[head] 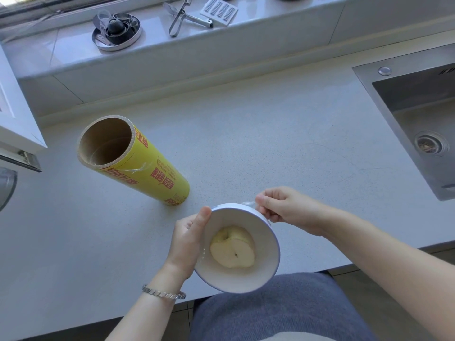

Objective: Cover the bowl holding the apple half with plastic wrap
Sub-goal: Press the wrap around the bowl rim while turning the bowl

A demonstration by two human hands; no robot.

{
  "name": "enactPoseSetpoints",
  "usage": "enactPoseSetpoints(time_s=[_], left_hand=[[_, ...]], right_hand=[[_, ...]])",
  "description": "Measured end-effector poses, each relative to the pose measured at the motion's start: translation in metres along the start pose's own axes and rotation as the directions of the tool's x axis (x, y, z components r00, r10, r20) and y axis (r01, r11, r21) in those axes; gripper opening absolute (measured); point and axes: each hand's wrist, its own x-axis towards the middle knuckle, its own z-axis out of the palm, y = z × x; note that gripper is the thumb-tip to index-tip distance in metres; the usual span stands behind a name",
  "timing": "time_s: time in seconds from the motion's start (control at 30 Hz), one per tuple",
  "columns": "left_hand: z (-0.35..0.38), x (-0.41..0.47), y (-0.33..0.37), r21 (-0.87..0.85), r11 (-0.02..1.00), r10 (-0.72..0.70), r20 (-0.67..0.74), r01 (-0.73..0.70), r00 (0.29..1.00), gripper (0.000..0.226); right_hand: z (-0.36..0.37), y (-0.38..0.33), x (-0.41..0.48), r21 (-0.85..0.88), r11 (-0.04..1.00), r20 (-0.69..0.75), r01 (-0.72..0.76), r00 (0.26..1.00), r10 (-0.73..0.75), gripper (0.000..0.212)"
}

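A: Where's the bowl (240,247)?

B: At the near edge of the counter (283,143), white, mouth up and tipped slightly. The apple half (232,247) lies inside, cut face up, its core line running toward the far rim.

A: And the hands?

B: The left hand (187,239) cups the bowl's left side, thumb on the rim. The right hand (283,207) has its fingers pressed together, pinching a wisp of plastic wrap (248,203) at the far rim.

A: The roll?

B: The yellow roll (138,163) stands upright to the left, well apart from the bowl, its long axis vertical and open end toward the camera.
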Motion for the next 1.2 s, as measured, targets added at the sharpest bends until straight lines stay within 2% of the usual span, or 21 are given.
enactPoseSetpoints(time_s=[0.13,0.23,0.3,0.43,0.53,0.6,0.7,0.77,0.8,0.87,0.93,1.0,1.07,1.13,1.2], left_hand=[[0.001,0.0,0.001,0.001,1.0,-0.022,0.014,0.022,1.0,0.055],[0.001,0.0,0.001,0.018,1.0,-0.008,0.033,0.008,0.999,0.063],[0.001,-0.001,0.002,0.021,1.0,0.001,0.042,-0.002,0.999,0.063],[0.001,-0.001,-0.001,0.028,1.0,0.01,0.055,-0.011,0.998,0.075],[0.004,-0.002,-0.003,-0.007,1.0,-0.017,0.044,0.017,0.999,0.059],[0.004,-0.002,-0.003,-0.025,0.999,-0.032,0.044,0.033,0.999,0.06],[0.001,0.0,-0.003,-0.016,1.0,-0.018,0.043,0.019,0.999,0.09],[0.001,0.001,0.0,0.0,1.0,0.01,0.051,-0.01,0.999,0.098],[0.001,0.002,0.001,-0.001,1.0,0.018,0.053,-0.018,0.998,0.098],[0.0,0.004,0.002,-0.013,1.0,0.02,0.042,-0.019,0.999,0.092],[-0.001,0.005,0.001,-0.021,1.0,0.01,0.028,-0.009,1.0,0.086],[-0.001,0.004,0.002,-0.043,0.999,0.002,0.037,-0.001,0.999,0.079],[0.001,0.003,0.004,-0.072,0.997,-0.001,0.06,0.005,0.998,0.075],[0.003,0.003,0.007,-0.089,0.996,0.003,0.068,0.003,0.998,0.076],[0.003,0.003,0.007,-0.088,0.996,0.01,0.062,-0.004,0.998,0.082]], right_hand=[[-0.005,0.001,0.005,0.192,0.973,0.101,-0.132,0.988,0.114,0.028],[-0.012,-0.005,0.004,0.149,0.955,0.215,-0.256,0.951,0.222,0.027],[-0.014,-0.006,0.003,0.122,0.961,0.236,-0.249,0.948,0.215,0.034],[0.001,0.003,0.006,0.175,0.973,0.084,-0.152,0.987,0.139,0.043],[0.016,0.009,0.008,0.132,0.988,-0.079,-0.085,0.992,0.096,0.043],[0.02,0.012,0.009,0.129,0.99,-0.147,-0.065,0.986,0.083,0.037],[0.022,0.019,0.006,0.111,0.986,-0.166,-0.122,0.976,0.139,0.029],[0.021,0.022,0.004,0.068,0.99,-0.247,-0.123,0.96,0.136,0.02],[0.02,0.021,0.002,0.093,0.994,-0.323,-0.063,0.942,0.09,0.019],[0.016,0.017,-0.007,0.184,0.965,-0.437,0.187,0.895,-0.091,0.025],[0.014,0.013,-0.018,0.158,0.908,-0.39,0.388,0.869,-0.304,0.033],[0.023,0.012,-0.026,0.129,0.897,-0.218,0.423,0.894,-0.391,0.037],[0.03,0.015,-0.023,0.127,0.928,-0.109,0.351,0.935,-0.338,0.038],[0.031,0.014,-0.018,0.135,0.947,-0.077,0.291,0.956,-0.283,0.038],[0.03,0.011,-0.015,0.152,0.953,-0.059,0.261,0.965,-0.255,0.049]])
